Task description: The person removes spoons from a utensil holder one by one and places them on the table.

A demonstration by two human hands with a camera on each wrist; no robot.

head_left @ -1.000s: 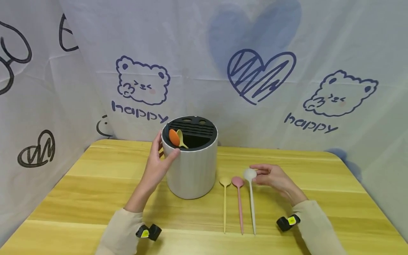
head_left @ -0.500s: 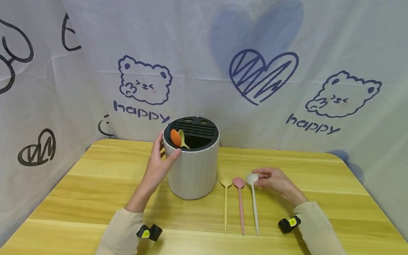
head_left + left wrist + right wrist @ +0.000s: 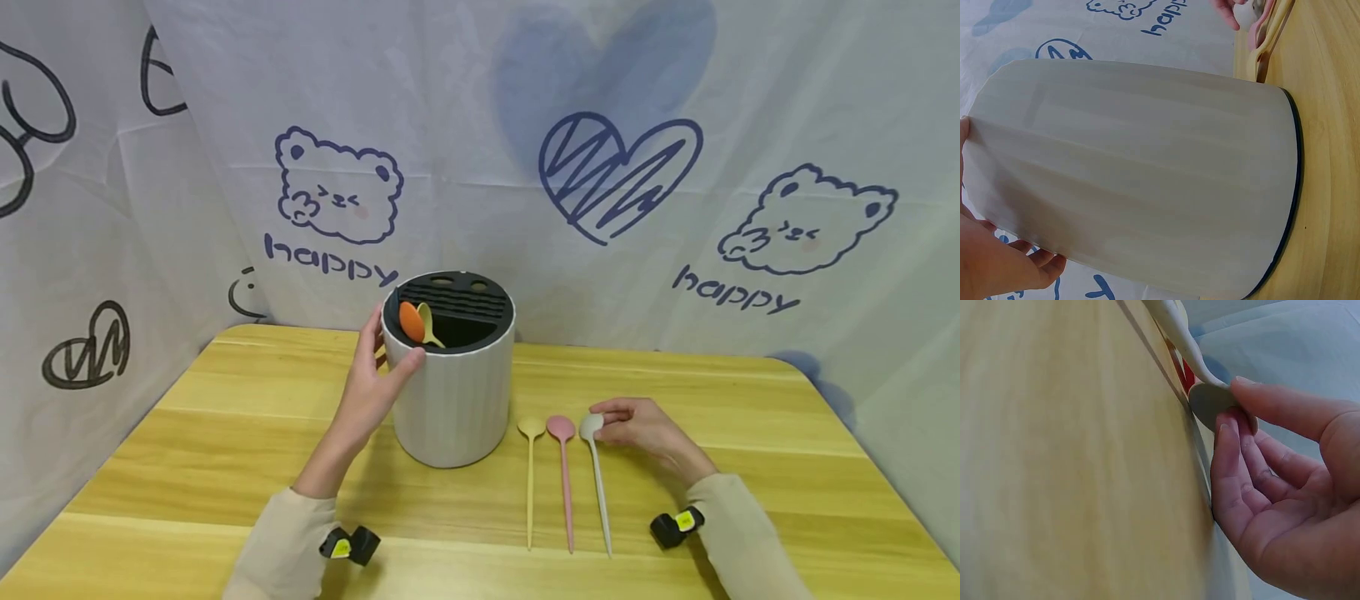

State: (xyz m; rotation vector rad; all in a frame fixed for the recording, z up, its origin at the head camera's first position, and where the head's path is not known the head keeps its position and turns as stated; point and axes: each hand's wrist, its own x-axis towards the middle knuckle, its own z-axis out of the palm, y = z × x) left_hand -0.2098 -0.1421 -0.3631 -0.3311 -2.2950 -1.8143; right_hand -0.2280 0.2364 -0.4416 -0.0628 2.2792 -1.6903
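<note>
A white ribbed utensil holder (image 3: 453, 408) with a black top insert stands upright on the table. My left hand (image 3: 375, 387) grips its upper left side, thumb at the front and fingers round the back; its tall wall fills the left wrist view. An orange spoon (image 3: 411, 322) and a pale yellow-green spoon (image 3: 426, 323) poke out of its front opening. My right hand (image 3: 648, 433) pinches the white spoon (image 3: 599, 475) by its bowl, thumb on one face and fingertips on the other, as the right wrist view shows. That spoon's bowl is tilted, its handle pointing toward me.
To the left of the white spoon lie a pink spoon (image 3: 566, 492) and a yellow spoon (image 3: 530, 492), side by side on the wooden table (image 3: 225, 467). Behind the table hangs a pale printed cloth (image 3: 465, 133).
My right hand has come slightly nearer to me, the white spoon's bowl has tilted, and its handle end has swung a little right. My left hand keeps its grip on the utensil holder.
</note>
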